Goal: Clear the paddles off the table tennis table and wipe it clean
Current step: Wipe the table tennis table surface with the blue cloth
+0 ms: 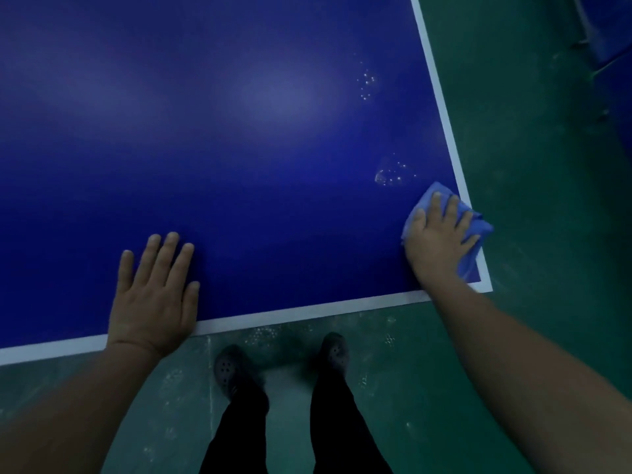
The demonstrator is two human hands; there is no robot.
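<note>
The blue table tennis table with white edge lines fills the upper part of the head view. My right hand presses flat on a blue cloth at the table's near right corner. My left hand rests flat on the table by the near edge, fingers straight and spread. Two patches of water droplets lie on the surface, one just beyond the cloth and one farther up near the right edge. No paddle is in view.
A green floor runs along the right side and under the near edge. My two legs and dark shoes stand just in front of the table. A dark blue object sits at the top right.
</note>
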